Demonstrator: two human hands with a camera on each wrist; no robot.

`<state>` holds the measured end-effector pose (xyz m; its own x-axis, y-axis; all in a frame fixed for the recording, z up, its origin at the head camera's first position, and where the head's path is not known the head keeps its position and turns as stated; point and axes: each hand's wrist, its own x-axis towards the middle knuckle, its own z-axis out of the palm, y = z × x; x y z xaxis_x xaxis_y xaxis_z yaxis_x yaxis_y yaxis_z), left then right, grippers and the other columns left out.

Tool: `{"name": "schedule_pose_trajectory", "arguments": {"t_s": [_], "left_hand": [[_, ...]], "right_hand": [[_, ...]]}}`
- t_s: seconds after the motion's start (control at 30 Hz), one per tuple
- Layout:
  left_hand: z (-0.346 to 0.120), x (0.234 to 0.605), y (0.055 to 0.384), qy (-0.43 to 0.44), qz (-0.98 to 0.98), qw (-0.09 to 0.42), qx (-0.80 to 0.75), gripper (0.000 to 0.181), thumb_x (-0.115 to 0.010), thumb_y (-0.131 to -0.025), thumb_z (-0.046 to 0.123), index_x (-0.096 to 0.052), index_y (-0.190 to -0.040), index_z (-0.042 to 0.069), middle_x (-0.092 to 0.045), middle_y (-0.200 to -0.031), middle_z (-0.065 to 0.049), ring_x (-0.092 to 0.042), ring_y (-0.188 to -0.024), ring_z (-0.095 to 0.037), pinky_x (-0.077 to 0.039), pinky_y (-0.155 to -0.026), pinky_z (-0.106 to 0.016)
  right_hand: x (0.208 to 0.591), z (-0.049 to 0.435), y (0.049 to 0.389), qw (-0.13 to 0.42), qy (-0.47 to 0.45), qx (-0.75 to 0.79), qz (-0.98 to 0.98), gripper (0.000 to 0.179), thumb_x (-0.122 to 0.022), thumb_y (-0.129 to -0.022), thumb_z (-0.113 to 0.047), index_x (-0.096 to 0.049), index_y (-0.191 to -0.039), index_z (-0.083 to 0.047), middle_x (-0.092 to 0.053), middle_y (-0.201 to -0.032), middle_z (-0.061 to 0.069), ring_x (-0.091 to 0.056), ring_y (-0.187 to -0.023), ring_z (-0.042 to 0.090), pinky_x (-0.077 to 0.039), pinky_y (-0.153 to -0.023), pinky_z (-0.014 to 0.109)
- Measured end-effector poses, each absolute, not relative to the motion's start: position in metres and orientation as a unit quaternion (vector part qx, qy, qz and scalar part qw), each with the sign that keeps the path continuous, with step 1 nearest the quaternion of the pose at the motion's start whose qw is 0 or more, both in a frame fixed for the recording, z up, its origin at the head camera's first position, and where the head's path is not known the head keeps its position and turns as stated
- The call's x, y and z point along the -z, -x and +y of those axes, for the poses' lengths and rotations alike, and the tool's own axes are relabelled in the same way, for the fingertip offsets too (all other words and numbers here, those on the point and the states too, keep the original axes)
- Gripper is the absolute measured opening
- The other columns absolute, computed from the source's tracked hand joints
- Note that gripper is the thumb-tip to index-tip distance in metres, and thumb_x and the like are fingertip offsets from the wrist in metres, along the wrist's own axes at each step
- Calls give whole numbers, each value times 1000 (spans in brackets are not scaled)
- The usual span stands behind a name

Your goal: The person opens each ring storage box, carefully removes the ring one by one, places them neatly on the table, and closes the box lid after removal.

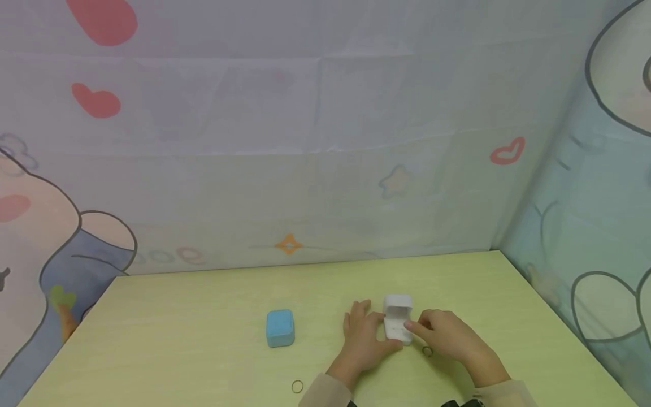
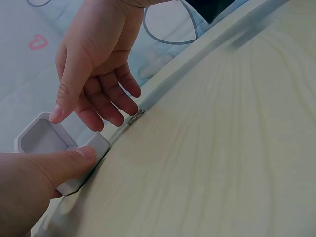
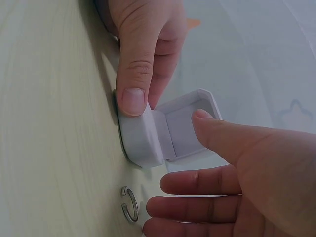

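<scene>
A small white ring box (image 1: pixel 398 302) stands on the table with its lid raised. My left hand (image 1: pixel 362 342) grips the box's base, its thumb pressed on the front face in the right wrist view. My right hand (image 3: pixel 266 163) is at the other side of the box, fingers loosely extended and nothing between them. Its thumb is near the lid opening; whether it touches the box I cannot tell. An open-ended silvery ring (image 3: pixel 134 205) lies on the table below the right fingers, close to the box.
Left of the hands sits a closed light-blue box (image 1: pixel 280 329). Another thin ring (image 1: pixel 292 387) lies near the table's front, left of my left sleeve. A printed cloth (image 1: pixel 325 135) hangs behind the pale yellow table (image 1: pixel 183 339) and along its sides.
</scene>
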<state>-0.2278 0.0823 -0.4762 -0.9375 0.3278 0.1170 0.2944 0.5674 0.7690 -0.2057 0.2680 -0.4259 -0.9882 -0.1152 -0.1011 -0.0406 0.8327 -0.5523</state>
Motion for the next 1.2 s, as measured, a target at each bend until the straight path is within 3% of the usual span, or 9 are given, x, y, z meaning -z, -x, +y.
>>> {"name": "schedule_pose_trajectory", "arguments": {"t_s": [0.57,1.2], "left_hand": [[83,478,229,-181,887,17,-424,54,-78,-74,37,-62,-114,3,-31,-149,-19,-13,-143,-43,-3,-112,-65],[83,480,231,-185,889,5,-418,54,-78,-73,38,-63,-113,5,-33,-148,-21,-16,-142,-44,-5,-112,-66]], "right_hand": [[426,267,205,61,57,288,954,37,-58,-90,-46,-64,-84,-9,-59,-72,-3,-49,-63,12,-42,-55,27],[425,264,206,52,67,298,951,41,-57,-91,-45,-67,-99,-6,-67,-83,0,-56,-71,10,-49,-63,31]]}}
